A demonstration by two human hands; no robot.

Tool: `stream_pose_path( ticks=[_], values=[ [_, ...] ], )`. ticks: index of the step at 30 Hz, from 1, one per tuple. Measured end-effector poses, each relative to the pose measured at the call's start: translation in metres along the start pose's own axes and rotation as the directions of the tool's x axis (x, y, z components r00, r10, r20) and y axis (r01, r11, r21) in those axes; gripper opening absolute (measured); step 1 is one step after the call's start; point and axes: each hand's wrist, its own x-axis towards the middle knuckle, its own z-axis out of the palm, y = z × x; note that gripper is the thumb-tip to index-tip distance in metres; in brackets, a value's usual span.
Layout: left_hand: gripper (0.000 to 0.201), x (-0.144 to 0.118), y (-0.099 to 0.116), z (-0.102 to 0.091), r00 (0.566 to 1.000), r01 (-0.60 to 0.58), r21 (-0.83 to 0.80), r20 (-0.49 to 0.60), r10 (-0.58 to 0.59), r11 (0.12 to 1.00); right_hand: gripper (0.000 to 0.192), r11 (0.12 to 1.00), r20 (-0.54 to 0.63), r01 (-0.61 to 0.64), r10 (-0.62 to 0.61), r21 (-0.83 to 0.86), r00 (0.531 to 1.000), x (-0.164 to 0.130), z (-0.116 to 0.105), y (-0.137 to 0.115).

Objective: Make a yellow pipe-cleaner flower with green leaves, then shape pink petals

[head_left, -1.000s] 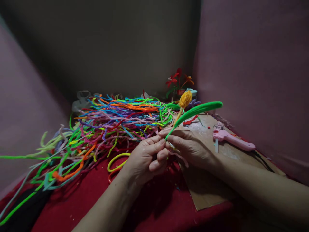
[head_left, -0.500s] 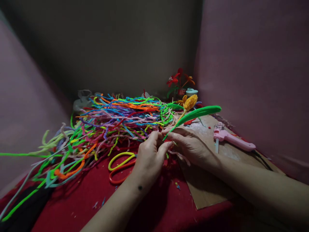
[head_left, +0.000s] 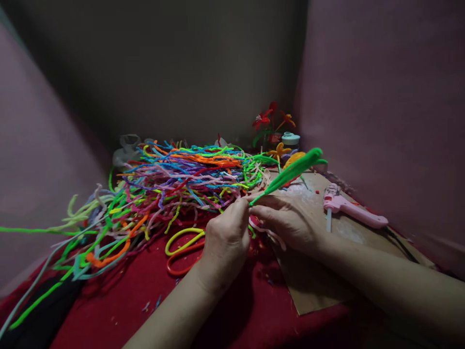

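Both of my hands meet over the red cloth and pinch the base of a pipe-cleaner flower stem. My left hand (head_left: 227, 237) grips the stem's lower end from the left. My right hand (head_left: 286, 220) holds it from the right, above the cardboard. A bright green pipe-cleaner leaf (head_left: 292, 170) sticks up and to the right from my fingers. The yellow flower head (head_left: 295, 157) is mostly hidden behind the leaf.
A big heap of coloured pipe cleaners (head_left: 174, 182) covers the table's left and back. Yellow and orange loops (head_left: 181, 249) lie by my left wrist. A pink glue gun (head_left: 354, 211) rests on the cardboard sheet (head_left: 316, 286). Finished flowers (head_left: 271, 121) stand in the corner.
The stem has turned, so the green leaf now swings in front of the yellow head. My left hand rolled over, its back now facing up.
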Motion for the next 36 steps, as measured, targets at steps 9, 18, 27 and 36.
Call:
stream_pose_path(
  ticks=[9,18,27,36],
  values=[
    [0.021,0.017,0.01,-0.017,0.764,0.638,-0.692,0.511,-0.394,0.339,0.023,0.985,-0.029,-0.074,0.08,0.157,0.996,0.001,0.002,-0.004],
    [0.007,0.012,0.0,-0.021,0.675,0.723,-0.676,0.735,-0.059,-0.145,0.025,0.956,0.097,0.014,-0.045,0.294,0.994,-0.001,0.001,0.001],
    [0.012,0.016,0.003,-0.02,0.68,0.731,-0.675,0.71,-0.182,0.097,0.009,0.876,0.058,-0.073,0.051,0.476,0.997,0.003,0.004,0.001],
    [0.018,0.003,0.002,-0.006,0.997,0.059,0.16,0.036,-0.066,0.985,0.012,0.888,-0.051,-0.192,0.233,0.417,0.971,0.005,0.004,0.009]
  ],
)
